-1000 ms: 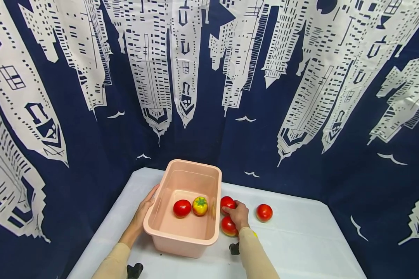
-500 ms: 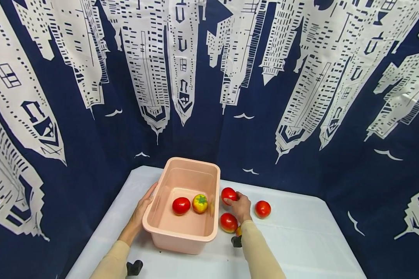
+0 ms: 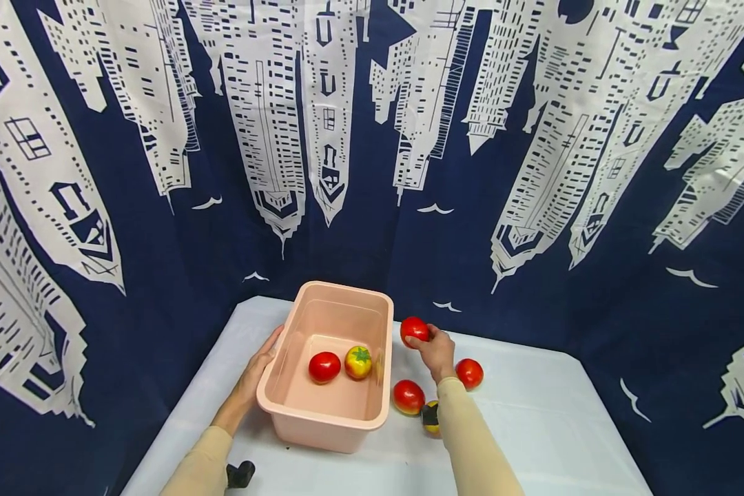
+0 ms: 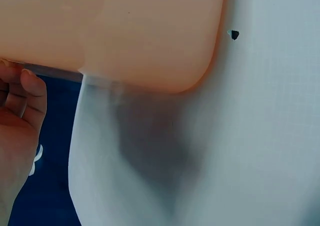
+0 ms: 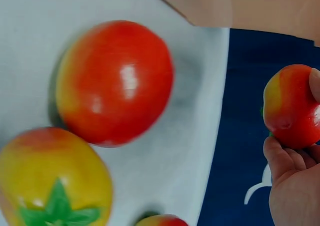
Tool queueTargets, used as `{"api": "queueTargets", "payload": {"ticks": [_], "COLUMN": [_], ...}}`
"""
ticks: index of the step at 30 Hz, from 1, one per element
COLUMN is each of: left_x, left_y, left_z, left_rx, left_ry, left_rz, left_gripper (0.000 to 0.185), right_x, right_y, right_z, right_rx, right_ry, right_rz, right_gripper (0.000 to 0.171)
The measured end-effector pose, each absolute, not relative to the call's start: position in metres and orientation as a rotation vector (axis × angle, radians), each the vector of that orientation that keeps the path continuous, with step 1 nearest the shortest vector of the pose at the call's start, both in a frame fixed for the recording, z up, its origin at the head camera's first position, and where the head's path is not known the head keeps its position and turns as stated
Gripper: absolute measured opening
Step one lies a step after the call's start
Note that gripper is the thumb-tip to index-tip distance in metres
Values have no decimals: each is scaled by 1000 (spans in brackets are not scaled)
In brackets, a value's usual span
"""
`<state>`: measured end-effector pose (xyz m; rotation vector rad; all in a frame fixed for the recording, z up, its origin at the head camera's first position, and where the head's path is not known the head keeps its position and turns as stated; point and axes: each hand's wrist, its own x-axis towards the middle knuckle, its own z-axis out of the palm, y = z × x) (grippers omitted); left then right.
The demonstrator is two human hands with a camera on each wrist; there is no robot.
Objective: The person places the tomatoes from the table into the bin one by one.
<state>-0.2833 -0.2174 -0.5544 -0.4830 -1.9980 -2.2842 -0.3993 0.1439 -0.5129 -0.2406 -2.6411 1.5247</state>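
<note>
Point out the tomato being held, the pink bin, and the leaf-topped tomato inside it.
Held tomato [image 3: 414, 331]: head view, middle of its red side.
Pink bin [image 3: 316, 434]: head view, outer near wall.
Leaf-topped tomato [image 3: 357, 366]: head view, yellow-red skin just below the green leaves.

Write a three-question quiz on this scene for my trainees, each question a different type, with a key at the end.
1. How many pieces of fruit lie in the bin?
2. True or false: the right grip holds nothing.
3. Where is the left grip?
A. On the bin's floor
B. Along the bin's outer side
C. On a fruit

Key:
1. Two.
2. False; it holds a red fruit.
3. B.
</note>
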Motion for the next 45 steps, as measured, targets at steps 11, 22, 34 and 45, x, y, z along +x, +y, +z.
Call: {"api": "queueTargets", "payload": {"ticks": [11,22,34,45], "left_x": [-283,-283,-281,-283], "left_y": [-213,-221,-218,-217], "left_z": [-556,-551,-551,-552], "left_rx": [-478,-499,-542,-489], "left_ry": [-1985,-2012,-1971,-1984], "left_rz": [-2343,-2258,-2282,-2300], "left_gripper": [56,54,55,55], "right_x": [-401,-405,-407,-405], "right_y": [149,131,108,82], "right_z": [-497,-469,-452,-437], "right_rx": [-228,-190,-90,4], "right_ry": [-2592,-2559,-2516,-2521], "right_rz": [1653,1658,1670,1721], "right_gripper": [69,70,74,73]}}
